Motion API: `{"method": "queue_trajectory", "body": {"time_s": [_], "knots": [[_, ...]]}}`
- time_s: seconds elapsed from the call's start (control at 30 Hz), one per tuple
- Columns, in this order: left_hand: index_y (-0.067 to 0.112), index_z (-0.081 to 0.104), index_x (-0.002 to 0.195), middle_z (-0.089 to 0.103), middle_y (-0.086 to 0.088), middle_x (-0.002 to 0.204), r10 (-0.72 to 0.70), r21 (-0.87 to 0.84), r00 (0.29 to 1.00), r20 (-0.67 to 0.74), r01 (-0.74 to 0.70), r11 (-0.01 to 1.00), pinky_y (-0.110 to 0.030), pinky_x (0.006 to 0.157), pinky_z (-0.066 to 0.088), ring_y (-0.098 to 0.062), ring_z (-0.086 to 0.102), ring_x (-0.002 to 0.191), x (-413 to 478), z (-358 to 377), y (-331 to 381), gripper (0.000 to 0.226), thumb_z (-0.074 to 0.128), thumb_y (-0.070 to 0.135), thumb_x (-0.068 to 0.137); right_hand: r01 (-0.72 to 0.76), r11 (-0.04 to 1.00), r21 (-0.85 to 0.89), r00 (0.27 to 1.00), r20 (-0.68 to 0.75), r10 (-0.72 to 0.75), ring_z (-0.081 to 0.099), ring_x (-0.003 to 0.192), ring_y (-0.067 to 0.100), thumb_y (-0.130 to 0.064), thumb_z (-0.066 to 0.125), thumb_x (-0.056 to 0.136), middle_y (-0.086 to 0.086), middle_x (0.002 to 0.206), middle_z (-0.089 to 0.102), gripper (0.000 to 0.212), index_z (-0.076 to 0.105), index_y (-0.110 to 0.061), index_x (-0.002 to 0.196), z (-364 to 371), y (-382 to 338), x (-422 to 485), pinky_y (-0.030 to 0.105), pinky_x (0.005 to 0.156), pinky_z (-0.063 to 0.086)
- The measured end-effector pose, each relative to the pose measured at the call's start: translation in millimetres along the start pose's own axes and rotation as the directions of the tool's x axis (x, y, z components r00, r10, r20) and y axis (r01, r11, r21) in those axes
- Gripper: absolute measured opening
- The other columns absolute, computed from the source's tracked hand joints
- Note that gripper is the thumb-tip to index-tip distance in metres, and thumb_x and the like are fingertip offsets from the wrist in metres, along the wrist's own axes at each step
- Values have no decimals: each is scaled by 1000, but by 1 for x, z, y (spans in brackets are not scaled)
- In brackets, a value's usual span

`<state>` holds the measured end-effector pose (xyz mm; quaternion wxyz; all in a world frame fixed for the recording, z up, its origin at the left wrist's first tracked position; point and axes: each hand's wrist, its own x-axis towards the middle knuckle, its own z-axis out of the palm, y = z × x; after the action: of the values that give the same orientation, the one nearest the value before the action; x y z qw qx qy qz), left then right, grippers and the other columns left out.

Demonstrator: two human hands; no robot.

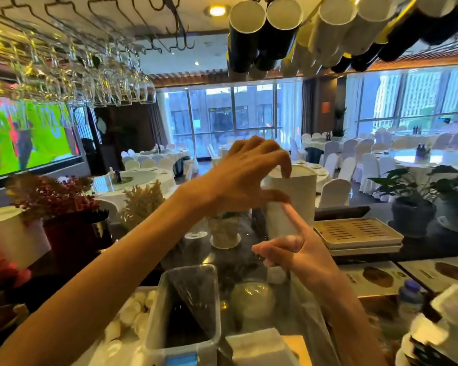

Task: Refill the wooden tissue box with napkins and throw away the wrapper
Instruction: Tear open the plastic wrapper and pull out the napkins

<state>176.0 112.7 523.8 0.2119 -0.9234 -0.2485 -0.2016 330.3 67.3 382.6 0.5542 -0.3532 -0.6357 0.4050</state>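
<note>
Bin (156,326), right grip (302,257) pinches wrapper (306,310), napkins (300,199) above it

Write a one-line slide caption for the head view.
At a banquet-hall bar, the left hand grips the top of a white napkin stack, right hand pinching its clear wrapper.

dark bar counter (428,250), small potted plant (224,231), stacked slotted trays (360,233), menus (376,278)

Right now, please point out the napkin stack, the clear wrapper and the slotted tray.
napkin stack (300,199): head view, on its white side face.
clear wrapper (304,320): head view, on the loose hanging film.
slotted tray (360,231): head view, on its slotted top.
</note>
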Motion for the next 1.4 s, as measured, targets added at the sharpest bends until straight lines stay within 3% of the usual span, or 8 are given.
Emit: {"method": "queue_trajectory", "body": {"time_s": [0.07,0.17,0.3,0.6,0.7,0.83,1.03,1.4], "knots": [[6,67,103,67,-11,111,-118,-311,991,-70,91,946,-22,90,41,-20,58,104,5,-9,-8,21,62,23,93,30,999,18,999,11,-30,75,78,29,-22,80,70,11,89,79,106,13,-41,150,2,-2,-4,25,74,58],[-1,53,123,68,-18,113,-371,-783,924,-95,161,601,-17,87,51,-16,66,97,-10,-30,-38,32,46,20,99,30,999,32,999,-39,-29,74,74,24,-20,80,70,12,86,78,101,20,-40,149,-7,-1,-15,23,71,57],[29,65,111,75,6,101,-154,-672,933,325,343,656,-18,87,54,-3,69,97,-63,-1,-48,27,61,41,87,6,990,138,997,-79,5,70,64,13,-15,80,72,17,84,77,88,35,-41,143,-23,18,-30,20,61,55],[16,73,96,73,-6,72,-144,-729,843,518,524,440,-21,52,53,-10,66,57,-131,112,7,19,60,30,94,-344,938,36,939,7,344,72,90,19,-55,53,89,9,125,68,59,40,-35,144,-52,101,-87,24,64,56],[17,68,96,74,-2,77,-109,-636,820,562,513,577,-21,55,54,-7,67,58,-155,157,41,22,53,33,97,-414,809,-418,906,-273,323,61,110,5,-40,55,94,2,128,65,55,41,-28,145,-50,136,-119,24,90,47],[26,66,100,75,10,87,-90,-394,804,588,381,836,-31,72,54,-9,70,81,-179,205,67,26,48,44,96,-267,762,-591,885,-463,-49,63,108,18,-6,53,94,2,114,69,34,61,-16,126,-18,161,-161,19,93,44],[36,61,105,74,4,89,-8,-318,936,351,127,939,-27,61,34,-23,71,86,-197,241,75,29,41,54,95,242,445,-862,969,187,-164,62,107,22,-2,56,79,4,112,69,36,69,-12,110,39,168,-162,35,89,52],[29,61,103,69,5,85,-39,-334,861,507,237,912,-31,62,43,-18,63,78,-191,233,47,21,45,42,98,306,75,-949,952,305,-25,65,97,30,-22,70,79,3,90,71,25,69,-14,103,36,169,-104,40,83,50]]}}
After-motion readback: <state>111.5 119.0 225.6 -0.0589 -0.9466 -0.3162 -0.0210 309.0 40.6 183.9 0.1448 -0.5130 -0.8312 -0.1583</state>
